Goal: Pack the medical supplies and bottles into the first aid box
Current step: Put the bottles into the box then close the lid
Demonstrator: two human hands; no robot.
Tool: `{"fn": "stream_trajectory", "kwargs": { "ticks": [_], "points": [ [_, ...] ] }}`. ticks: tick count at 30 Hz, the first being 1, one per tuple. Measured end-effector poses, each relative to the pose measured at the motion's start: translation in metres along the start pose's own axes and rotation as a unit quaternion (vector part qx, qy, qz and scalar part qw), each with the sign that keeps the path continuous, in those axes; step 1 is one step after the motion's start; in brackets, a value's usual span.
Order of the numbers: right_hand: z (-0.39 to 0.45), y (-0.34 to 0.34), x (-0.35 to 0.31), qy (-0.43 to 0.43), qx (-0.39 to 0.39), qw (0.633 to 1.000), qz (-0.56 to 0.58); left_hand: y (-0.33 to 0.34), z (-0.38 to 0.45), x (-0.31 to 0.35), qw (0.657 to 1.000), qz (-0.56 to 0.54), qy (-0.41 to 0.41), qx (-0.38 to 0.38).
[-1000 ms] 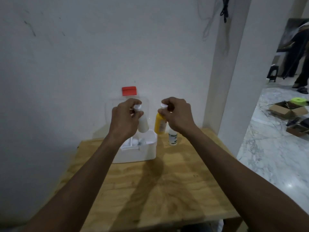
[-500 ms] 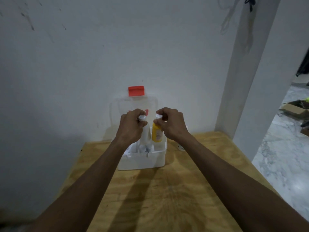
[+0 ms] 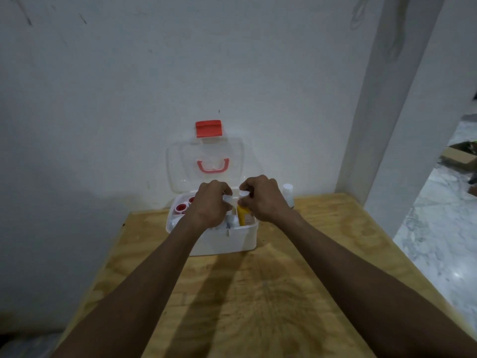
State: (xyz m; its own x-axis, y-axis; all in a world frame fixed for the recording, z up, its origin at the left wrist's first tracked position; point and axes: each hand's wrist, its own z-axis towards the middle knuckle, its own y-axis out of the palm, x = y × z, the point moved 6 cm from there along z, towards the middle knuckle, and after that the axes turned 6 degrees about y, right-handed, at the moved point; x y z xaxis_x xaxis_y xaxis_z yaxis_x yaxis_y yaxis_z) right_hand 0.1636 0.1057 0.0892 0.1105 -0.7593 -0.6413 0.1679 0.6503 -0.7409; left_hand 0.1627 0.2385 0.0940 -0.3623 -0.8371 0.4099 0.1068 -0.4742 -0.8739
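Plywood desk (image 3: 284,293) by wall | first aid box (image 3: 227,241) open | left hand (image 3: 210,202) grip pinching white bottle (image 3: 228,198), right hand (image 3: 263,198) pinching yellow bottle (image 3: 242,215) | both now lowered into box, were above | one bottle (image 3: 287,191) outside.

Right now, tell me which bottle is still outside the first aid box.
The white-capped bottle standing on the table right of the box. The yellow bottle and the white bottle are held inside it.

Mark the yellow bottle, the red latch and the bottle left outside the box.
yellow bottle (image 3: 242,215), head view, its body.
red latch (image 3: 208,128), head view, its front face.
white bottle (image 3: 287,190), head view, its cap.
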Motion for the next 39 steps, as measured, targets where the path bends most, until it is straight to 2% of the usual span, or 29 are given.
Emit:
{"fn": "stream_trajectory", "kwargs": {
  "ticks": [23, 26, 31, 33, 36, 39],
  "points": [
    [-0.004, -0.002, -0.001, -0.025, -0.009, 0.999, -0.038, 0.002, -0.007, -0.001, 0.999, -0.008, -0.031, -0.011],
    [-0.007, -0.013, -0.003, -0.023, 0.014, 0.999, -0.035, -0.005, -0.012, 0.001, 0.999, -0.022, -0.024, -0.001],
    [-0.008, -0.045, 0.006, -0.010, 0.119, 0.993, -0.020, -0.026, -0.031, -0.011, 0.994, -0.023, -0.007, 0.107],
    [-0.005, -0.052, 0.022, 0.021, 0.137, 0.989, -0.047, -0.025, -0.039, -0.026, 0.993, -0.001, -0.010, 0.117],
    [-0.002, -0.050, 0.043, 0.070, 0.102, 0.989, -0.081, -0.016, -0.050, -0.046, 0.995, 0.034, -0.037, 0.084],
    [-0.001, -0.039, 0.056, 0.091, 0.060, 0.989, -0.100, -0.009, -0.052, -0.053, 0.996, 0.072, -0.025, 0.054]
  ]
}}
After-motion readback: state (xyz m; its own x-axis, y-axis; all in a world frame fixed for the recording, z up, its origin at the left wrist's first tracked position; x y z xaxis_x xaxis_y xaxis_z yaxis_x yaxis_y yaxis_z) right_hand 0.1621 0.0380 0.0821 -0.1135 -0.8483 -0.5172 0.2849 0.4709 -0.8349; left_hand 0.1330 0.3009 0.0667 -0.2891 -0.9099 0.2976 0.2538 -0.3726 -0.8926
